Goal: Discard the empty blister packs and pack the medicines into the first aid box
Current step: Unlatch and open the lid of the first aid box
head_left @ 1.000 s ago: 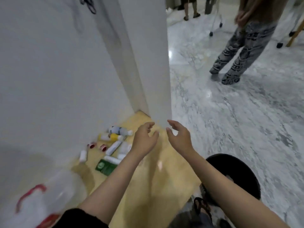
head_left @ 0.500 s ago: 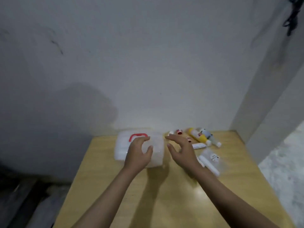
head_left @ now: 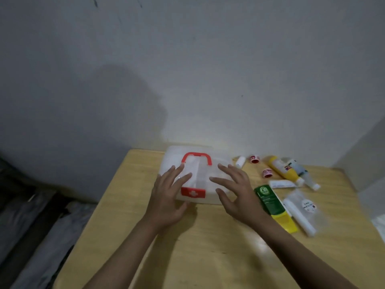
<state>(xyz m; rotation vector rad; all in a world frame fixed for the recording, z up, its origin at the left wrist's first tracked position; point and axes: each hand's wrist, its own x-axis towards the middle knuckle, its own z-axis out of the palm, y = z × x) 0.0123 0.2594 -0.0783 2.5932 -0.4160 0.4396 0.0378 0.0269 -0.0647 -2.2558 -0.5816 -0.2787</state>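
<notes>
Against a grey wall, the wooden table bears a first aid box; both hands spread open, empty.

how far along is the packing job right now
Nothing looks packed yet. The first aid box lies shut; left hand and right hand are open over its lid. Yellow bottle, green carton and the other medicines remain on the table.
</notes>
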